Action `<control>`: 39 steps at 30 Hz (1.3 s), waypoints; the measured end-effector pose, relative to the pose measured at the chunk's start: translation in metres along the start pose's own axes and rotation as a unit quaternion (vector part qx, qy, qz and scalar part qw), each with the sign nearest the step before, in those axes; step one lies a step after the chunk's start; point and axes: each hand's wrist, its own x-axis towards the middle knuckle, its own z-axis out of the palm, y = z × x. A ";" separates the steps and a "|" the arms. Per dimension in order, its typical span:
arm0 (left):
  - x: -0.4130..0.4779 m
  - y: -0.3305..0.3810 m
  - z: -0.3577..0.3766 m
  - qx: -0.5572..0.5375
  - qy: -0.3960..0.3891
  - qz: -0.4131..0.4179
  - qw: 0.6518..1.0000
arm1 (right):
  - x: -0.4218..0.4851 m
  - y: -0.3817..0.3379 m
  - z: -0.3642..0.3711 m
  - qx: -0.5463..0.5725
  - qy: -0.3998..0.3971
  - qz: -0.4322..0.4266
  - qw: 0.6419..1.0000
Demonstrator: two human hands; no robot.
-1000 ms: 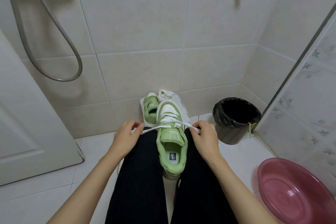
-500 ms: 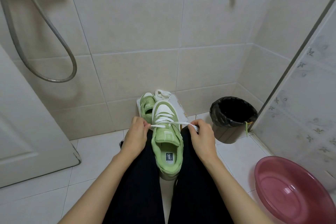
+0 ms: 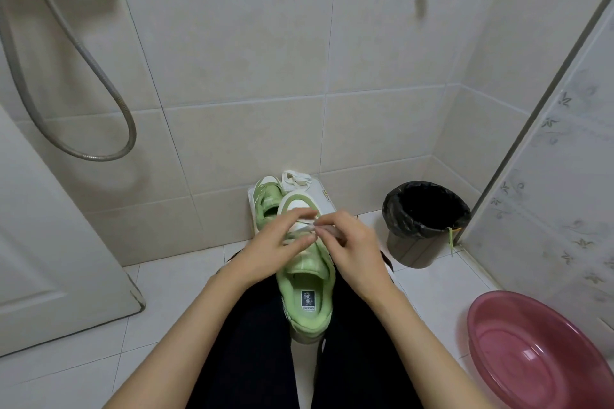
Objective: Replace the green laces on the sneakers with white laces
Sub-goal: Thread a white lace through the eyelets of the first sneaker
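A green sneaker [image 3: 307, 304] rests between my knees, heel toward me, with a white lace [image 3: 304, 228] across its eyelets. My left hand [image 3: 277, 247] and my right hand [image 3: 345, 247] meet over the middle of the shoe, and each pinches an end of the white lace; the fingers are motion-blurred. A second green sneaker [image 3: 267, 202] stands behind on a white box [image 3: 327, 197]. A loose white lace [image 3: 295, 179] lies on that box.
A black-lined bin [image 3: 423, 226] stands to the right, with a green lace [image 3: 451, 241] hanging at its side. A pink basin [image 3: 538, 354] sits at the lower right. A shower hose [image 3: 83, 83] hangs at left above a white door [image 3: 50, 242].
Both hands came inward from the shoe's sides and now meet over its laces. The lace ends, earlier stretched out sideways, are drawn together at the centre.
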 end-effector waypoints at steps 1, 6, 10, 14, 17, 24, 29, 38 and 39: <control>0.005 0.003 0.000 -0.027 -0.023 -0.006 0.999 | -0.001 0.002 -0.002 -0.011 -0.004 0.007 1.000; 0.015 -0.012 -0.010 -0.085 0.105 -0.067 0.989 | -0.016 0.034 -0.022 -0.097 -0.065 0.081 0.990; 0.011 -0.041 -0.020 -0.067 0.248 -0.182 0.949 | -0.026 0.048 -0.033 -0.057 -0.047 0.143 0.987; 0.008 -0.040 -0.022 -0.012 0.217 -0.149 0.965 | -0.014 0.040 -0.022 -0.053 -0.036 0.115 0.991; 0.014 -0.014 -0.016 0.016 0.073 -0.024 0.997 | 0.001 0.028 -0.008 -0.040 -0.036 0.093 0.994; 0.037 -0.015 -0.016 0.055 0.039 0.003 0.998 | 0.014 0.028 -0.009 0.060 -0.085 0.143 0.984; 0.031 -0.048 -0.045 0.197 0.128 -0.110 0.966 | 0.004 0.050 -0.020 0.055 -0.069 0.176 0.980; 0.025 -0.055 -0.039 0.205 0.117 -0.168 0.957 | 0.010 0.052 -0.001 0.046 -0.038 0.152 0.987; 0.026 -0.049 -0.036 0.182 0.115 -0.125 0.968 | 0.012 0.052 0.001 0.050 -0.036 0.149 0.987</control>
